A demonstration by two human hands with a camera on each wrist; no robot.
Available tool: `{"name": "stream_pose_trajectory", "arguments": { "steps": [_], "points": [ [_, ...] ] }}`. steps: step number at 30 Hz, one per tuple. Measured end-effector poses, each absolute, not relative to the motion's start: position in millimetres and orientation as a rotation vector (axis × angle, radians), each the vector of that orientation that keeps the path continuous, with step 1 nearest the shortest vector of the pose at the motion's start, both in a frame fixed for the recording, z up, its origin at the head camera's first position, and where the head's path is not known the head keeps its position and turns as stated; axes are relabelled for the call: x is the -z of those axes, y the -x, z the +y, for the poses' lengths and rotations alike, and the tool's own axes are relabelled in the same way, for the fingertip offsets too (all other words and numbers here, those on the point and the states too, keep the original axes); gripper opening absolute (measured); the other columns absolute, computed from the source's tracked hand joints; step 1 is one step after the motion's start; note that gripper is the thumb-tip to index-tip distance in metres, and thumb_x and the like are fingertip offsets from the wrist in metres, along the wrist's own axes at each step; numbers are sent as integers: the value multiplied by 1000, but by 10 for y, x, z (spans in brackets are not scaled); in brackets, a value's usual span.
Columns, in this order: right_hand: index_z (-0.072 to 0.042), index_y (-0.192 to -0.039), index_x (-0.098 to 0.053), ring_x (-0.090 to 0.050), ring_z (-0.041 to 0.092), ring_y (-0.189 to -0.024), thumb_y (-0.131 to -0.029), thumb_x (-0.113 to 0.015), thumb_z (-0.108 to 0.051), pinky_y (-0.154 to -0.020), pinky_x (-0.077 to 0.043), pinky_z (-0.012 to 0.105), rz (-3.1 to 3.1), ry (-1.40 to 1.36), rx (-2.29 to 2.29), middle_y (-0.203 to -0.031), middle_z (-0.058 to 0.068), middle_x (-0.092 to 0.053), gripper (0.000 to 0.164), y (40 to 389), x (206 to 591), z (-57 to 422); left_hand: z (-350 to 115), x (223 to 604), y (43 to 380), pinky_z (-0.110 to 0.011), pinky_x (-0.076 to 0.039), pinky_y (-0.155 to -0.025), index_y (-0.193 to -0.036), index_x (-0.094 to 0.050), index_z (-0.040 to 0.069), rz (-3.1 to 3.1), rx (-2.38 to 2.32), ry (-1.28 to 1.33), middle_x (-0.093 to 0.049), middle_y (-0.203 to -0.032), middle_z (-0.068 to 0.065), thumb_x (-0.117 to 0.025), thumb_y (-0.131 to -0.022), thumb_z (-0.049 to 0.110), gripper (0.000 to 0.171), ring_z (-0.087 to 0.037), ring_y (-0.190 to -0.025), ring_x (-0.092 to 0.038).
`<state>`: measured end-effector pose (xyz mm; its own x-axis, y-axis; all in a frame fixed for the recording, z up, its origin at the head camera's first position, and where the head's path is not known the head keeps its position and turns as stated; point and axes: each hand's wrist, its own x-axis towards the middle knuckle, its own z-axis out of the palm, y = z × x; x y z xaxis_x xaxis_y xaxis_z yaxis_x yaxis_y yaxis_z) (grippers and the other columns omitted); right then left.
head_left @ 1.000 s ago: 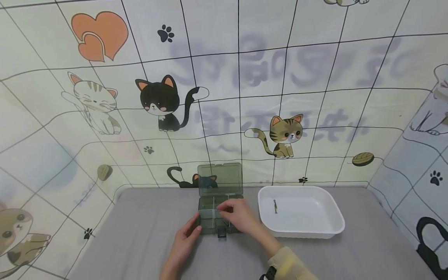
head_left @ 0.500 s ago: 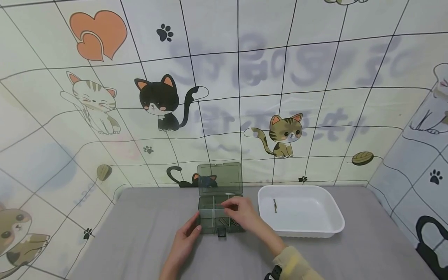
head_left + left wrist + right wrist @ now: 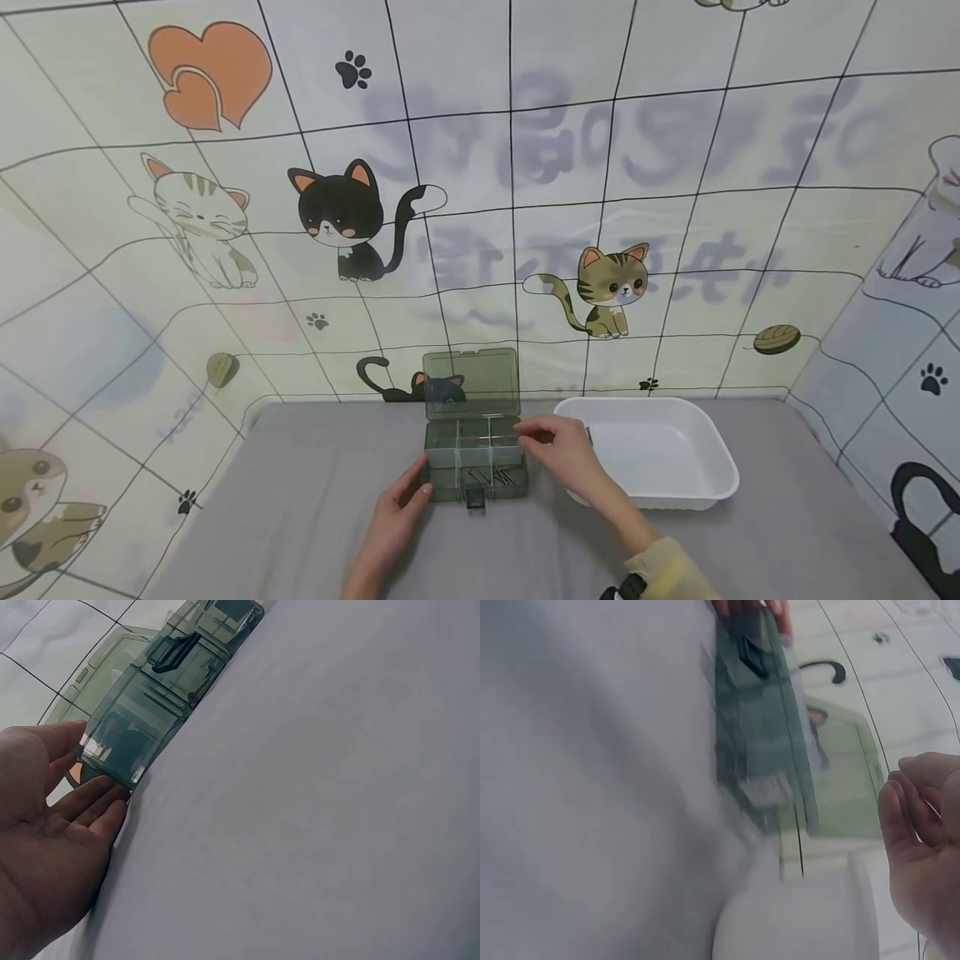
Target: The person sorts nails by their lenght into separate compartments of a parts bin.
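Observation:
A translucent green compartment box (image 3: 459, 492) stands on the grey cloth with its lid (image 3: 472, 383) raised. Small thin metal pieces, perhaps screws, (image 3: 504, 476) lie in its front middle and front right compartments. My left hand (image 3: 393, 508) rests its fingers against the box's left side, with thumb and fingertips at the corner in the left wrist view. Between the box and the white tray (image 3: 675, 492), my right hand (image 3: 562, 454) hovers with bent fingers, thumb near forefinger. No item shows between them in the right wrist view. Another small metal piece (image 3: 589, 435) in the tray is partly hidden by this hand.
A grey cloth (image 3: 330, 467) covers the table. Behind it and at both sides hangs a white sheet (image 3: 465, 250) printed with cats and grid lines. A black curved object (image 3: 922, 525) stands at the far right edge.
My right hand has moved right, from above the box's compartments toward the tray, uncovering the metal pieces in the front compartments. My left hand has stayed at the box.

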<state>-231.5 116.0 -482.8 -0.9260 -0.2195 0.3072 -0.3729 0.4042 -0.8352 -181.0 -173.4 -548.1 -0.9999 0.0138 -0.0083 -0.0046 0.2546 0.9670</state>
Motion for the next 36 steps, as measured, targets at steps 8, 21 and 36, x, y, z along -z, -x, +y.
{"name": "stream_pose_trajectory", "arguments": {
  "steps": [8,21,36],
  "points": [
    [-4,-105,-79,-72,20,-90,-90,-76,-1,-79,-59,27,-2521,-380,-1504,-101,5,-77,16,2346,4845,1516,-1734,5497,1798,-21,-38,-108,-152,-50,7,2483,-1910,6,-45,-157,-14,-62,-104,18,50,-31,-148,-36],
    [-1,-109,-78,-72,25,-92,-91,-75,-3,-79,-58,30,-2635,-233,-1400,-102,8,-77,17,2397,4940,1931,-1735,5510,1818,-37,-39,-114,-153,-49,7,2494,-1881,4,-43,-158,-15,-60,-105,17,50,-33,-148,-35],
    [-1,-105,-78,-72,25,-91,-91,-75,-3,-79,-57,32,-2692,-177,-1341,-99,9,-77,14,2480,5020,2093,-1725,5479,1812,-51,-35,-116,-153,-49,6,2483,-1885,17,-42,-158,-17,-60,-105,17,49,-37,-148,-34]
  ]
}}
